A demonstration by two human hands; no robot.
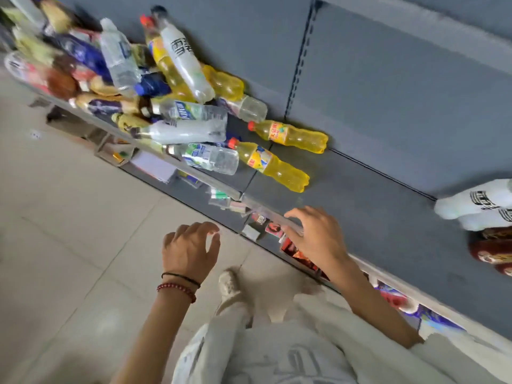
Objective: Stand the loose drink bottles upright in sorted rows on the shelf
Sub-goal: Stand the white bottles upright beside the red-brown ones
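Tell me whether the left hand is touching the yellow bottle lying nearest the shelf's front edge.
Apart. The head view shows the left hand over the floor, holding nothing, with a stretch of bare shelf between it and the yellow bottle.

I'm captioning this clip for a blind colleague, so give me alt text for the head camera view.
A jumbled pile of drink bottles, clear, yellow and dark, lies toppled at the left of a grey shelf. Both hands are empty: the right hand is at the shelf's front rail, the left hand hovers over the tiled floor.
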